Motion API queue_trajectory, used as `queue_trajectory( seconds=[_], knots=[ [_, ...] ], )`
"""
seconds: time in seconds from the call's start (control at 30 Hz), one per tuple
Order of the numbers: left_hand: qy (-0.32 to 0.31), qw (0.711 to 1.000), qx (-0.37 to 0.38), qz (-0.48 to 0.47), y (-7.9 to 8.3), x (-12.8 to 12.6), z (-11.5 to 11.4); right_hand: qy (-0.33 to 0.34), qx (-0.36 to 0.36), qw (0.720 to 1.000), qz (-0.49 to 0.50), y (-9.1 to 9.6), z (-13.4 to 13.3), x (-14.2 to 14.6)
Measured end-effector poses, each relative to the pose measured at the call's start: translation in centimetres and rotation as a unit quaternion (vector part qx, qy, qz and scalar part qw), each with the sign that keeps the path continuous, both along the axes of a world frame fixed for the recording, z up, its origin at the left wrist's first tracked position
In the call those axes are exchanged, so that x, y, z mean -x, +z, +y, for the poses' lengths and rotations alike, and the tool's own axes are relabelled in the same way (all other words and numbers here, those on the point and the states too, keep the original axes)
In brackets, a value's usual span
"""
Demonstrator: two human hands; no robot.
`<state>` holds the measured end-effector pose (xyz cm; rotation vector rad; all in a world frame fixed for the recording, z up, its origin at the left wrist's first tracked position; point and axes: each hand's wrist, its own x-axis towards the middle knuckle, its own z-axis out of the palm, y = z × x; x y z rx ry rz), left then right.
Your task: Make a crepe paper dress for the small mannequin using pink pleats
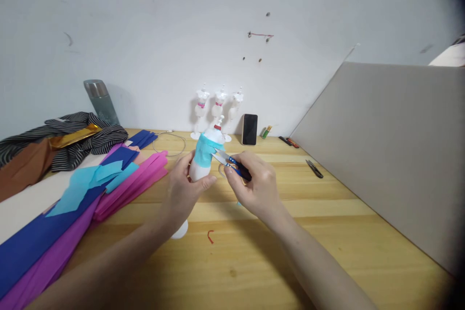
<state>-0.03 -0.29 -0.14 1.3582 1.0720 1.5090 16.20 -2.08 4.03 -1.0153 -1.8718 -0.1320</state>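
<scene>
The left hand [183, 186] closes round the lower body of a small white dress form [199, 170], thumb across the front and fingers behind, and holds it upright above the table [254, 261]. A band of light-blue paper [204, 150] wraps the form's middle; its white neck with a red ring pokes out above. The right hand [256, 189] grips blue-handled snips [232, 162] between thumb and fingers. The blades point left, and their tips touch the right edge of the paper band. Whether the blades are parted or closed is too small to tell.

Below the left wrist a white round base [180, 230] lies on the wood, and a red scrap [210, 236] lies just beside it to the right.

To the left lie long folded sheets: pink paper [134, 181], dark-blue paper [43, 232] and cut light-blue pieces [90, 181] on top. Behind them a striped cloth [90, 135] is bunched up, with a grey flask [100, 101] standing at the wall.

Behind the hands, three more forms [218, 106] stand in a row against the wall, a cable [169, 143] looped to their left. A phone [250, 129] leans upright to their right, then a green lighter [266, 131] and two pens [289, 142]. A second pair of snips [314, 168] lies well to the right, near a grey board [392, 145] that stands along the table's edge.
</scene>
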Motion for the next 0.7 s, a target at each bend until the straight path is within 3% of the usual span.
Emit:
queue_trajectory(
  seconds=[0.7],
  knots=[
    [0.006,1.000,-0.001,0.014,0.11,-0.04,-0.26,-0.007,-0.008,0.999,0.031,-0.11,-0.19,0.26]
  ],
)
